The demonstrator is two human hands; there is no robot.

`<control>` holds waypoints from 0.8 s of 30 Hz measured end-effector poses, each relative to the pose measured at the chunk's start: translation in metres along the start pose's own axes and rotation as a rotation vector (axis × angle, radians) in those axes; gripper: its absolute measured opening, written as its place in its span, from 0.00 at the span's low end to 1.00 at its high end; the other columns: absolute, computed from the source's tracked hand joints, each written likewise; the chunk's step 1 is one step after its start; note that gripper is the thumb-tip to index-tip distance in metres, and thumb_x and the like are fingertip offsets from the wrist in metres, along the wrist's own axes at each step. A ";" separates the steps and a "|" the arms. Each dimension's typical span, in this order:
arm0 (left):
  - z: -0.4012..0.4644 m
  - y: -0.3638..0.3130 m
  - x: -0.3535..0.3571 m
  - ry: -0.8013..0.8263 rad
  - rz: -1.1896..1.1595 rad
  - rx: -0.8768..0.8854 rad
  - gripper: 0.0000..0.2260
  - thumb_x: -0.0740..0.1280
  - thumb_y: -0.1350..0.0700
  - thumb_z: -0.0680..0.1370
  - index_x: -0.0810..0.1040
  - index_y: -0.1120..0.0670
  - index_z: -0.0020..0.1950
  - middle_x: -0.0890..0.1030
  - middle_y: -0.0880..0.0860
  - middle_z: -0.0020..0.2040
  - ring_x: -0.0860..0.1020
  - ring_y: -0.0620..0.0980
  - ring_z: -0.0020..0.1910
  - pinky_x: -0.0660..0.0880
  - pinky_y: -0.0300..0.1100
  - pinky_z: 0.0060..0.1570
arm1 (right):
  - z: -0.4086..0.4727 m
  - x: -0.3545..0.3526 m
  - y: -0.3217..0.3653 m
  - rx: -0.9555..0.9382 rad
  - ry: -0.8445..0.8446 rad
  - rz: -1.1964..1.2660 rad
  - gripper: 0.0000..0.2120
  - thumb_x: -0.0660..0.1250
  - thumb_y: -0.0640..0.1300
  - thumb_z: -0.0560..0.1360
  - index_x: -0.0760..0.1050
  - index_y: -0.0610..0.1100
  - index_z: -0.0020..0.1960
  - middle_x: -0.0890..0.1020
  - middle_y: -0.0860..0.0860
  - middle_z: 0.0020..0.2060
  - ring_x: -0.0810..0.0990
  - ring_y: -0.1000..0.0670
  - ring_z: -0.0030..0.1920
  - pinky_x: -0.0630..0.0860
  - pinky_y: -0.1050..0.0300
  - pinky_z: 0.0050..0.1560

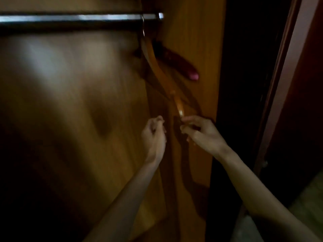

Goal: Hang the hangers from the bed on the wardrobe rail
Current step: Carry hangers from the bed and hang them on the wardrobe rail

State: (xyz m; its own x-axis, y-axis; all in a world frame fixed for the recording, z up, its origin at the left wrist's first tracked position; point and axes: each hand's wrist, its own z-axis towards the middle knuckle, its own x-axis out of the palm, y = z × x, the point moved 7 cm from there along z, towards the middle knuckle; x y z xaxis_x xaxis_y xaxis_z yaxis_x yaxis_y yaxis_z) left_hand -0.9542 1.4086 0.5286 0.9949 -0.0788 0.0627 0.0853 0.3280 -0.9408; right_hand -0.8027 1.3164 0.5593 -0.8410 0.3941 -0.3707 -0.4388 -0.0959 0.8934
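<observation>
**A:** ok what's around the hands in there? super dim and blurry from where I'm standing

**B:** Inside of the wardrobe (70, 119), mostly bare wood panel off to the left of the left hand (153, 135). The rail (70, 19) runs across well above both hands. Two hangers on it, up at its right end: a light wooden hanger (157, 70) whose arm slopes down and ends just above the right hand (201, 131), and a darker reddish hanger (178, 63) behind it, against the side panel (192, 49).

**A:** hands holding anything?

**B:** Right hand's fingertips look like they pinch the low tip of the light hanger, though it's blurry. Left hand is loosely curled just beside it, holding nothing I can see.

**A:** anything in the way?

**B:** Dark door edge (279, 84) to the right of the right hand, greenish bedding (307, 206) below it.
</observation>
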 end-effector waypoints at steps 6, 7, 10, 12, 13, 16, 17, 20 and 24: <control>-0.100 0.129 0.029 0.367 0.249 -0.195 0.12 0.63 0.58 0.84 0.77 0.49 0.41 0.75 0.43 0.27 0.71 0.41 0.24 0.68 0.38 0.28 | -0.079 0.033 -0.117 0.195 0.139 -0.123 0.10 0.67 0.44 0.80 0.78 0.49 0.61 0.82 0.56 0.45 0.83 0.57 0.41 0.75 0.68 0.37; -0.120 0.149 0.031 0.423 0.263 -0.255 0.12 0.63 0.59 0.84 0.77 0.52 0.41 0.75 0.44 0.26 0.71 0.40 0.23 0.68 0.38 0.27 | -0.096 0.037 -0.140 0.232 0.160 -0.147 0.09 0.66 0.40 0.80 0.77 0.48 0.59 0.81 0.58 0.44 0.82 0.59 0.40 0.74 0.69 0.38; -0.185 0.213 0.044 0.642 0.349 -0.443 0.10 0.66 0.58 0.82 0.78 0.57 0.41 0.76 0.45 0.27 0.72 0.39 0.23 0.69 0.35 0.29 | -0.157 0.047 -0.219 0.430 0.216 -0.211 0.09 0.66 0.39 0.80 0.79 0.51 0.53 0.80 0.63 0.37 0.79 0.68 0.34 0.72 0.69 0.38; -0.233 0.258 0.050 0.797 0.459 -0.545 0.13 0.67 0.57 0.82 0.77 0.55 0.37 0.76 0.46 0.26 0.71 0.39 0.22 0.70 0.38 0.29 | -0.203 0.049 -0.272 0.594 0.207 -0.241 0.09 0.66 0.41 0.79 0.83 0.51 0.53 0.83 0.60 0.38 0.79 0.66 0.34 0.76 0.62 0.42; -0.257 0.279 0.056 0.876 0.501 -0.602 0.13 0.67 0.58 0.81 0.77 0.55 0.37 0.77 0.46 0.27 0.71 0.39 0.21 0.70 0.40 0.30 | -0.227 0.048 -0.300 0.679 0.183 -0.237 0.09 0.66 0.41 0.78 0.84 0.49 0.52 0.85 0.56 0.41 0.82 0.61 0.38 0.79 0.57 0.44; -0.329 0.325 0.071 1.151 0.668 -0.666 0.09 0.67 0.58 0.81 0.80 0.57 0.41 0.79 0.50 0.31 0.74 0.40 0.23 0.72 0.39 0.30 | -0.306 0.040 -0.356 0.919 0.136 -0.208 0.10 0.65 0.42 0.77 0.84 0.44 0.53 0.86 0.45 0.49 0.85 0.43 0.49 0.82 0.47 0.51; -0.356 0.335 0.077 1.270 0.736 -0.660 0.08 0.67 0.58 0.81 0.80 0.57 0.43 0.80 0.49 0.32 0.76 0.41 0.27 0.73 0.38 0.30 | -0.338 0.036 -0.371 0.995 0.123 -0.186 0.10 0.65 0.43 0.77 0.83 0.42 0.54 0.86 0.43 0.49 0.85 0.43 0.48 0.82 0.46 0.51; -0.433 0.359 0.088 1.598 0.903 -0.627 0.09 0.66 0.56 0.81 0.80 0.53 0.41 0.81 0.48 0.34 0.80 0.47 0.35 0.79 0.43 0.39 | -0.438 0.019 -0.405 1.198 0.026 -0.113 0.11 0.67 0.42 0.76 0.83 0.42 0.56 0.87 0.44 0.46 0.85 0.46 0.41 0.82 0.55 0.42; -0.521 0.378 0.089 1.821 1.129 -0.559 0.09 0.66 0.55 0.79 0.85 0.56 0.44 0.86 0.53 0.39 0.83 0.50 0.39 0.79 0.41 0.40 | -0.590 0.004 -0.433 1.474 -0.157 0.025 0.08 0.68 0.42 0.75 0.84 0.45 0.52 0.87 0.45 0.41 0.86 0.47 0.37 0.84 0.53 0.43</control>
State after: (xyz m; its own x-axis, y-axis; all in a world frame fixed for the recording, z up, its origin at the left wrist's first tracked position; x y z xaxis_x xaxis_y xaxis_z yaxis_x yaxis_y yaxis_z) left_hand -0.8610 1.0349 0.0051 -0.5356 -0.7490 -0.3902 -0.6698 0.6581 -0.3440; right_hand -0.8030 0.8203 0.0207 -0.7594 0.5078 -0.4068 0.3646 0.8500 0.3803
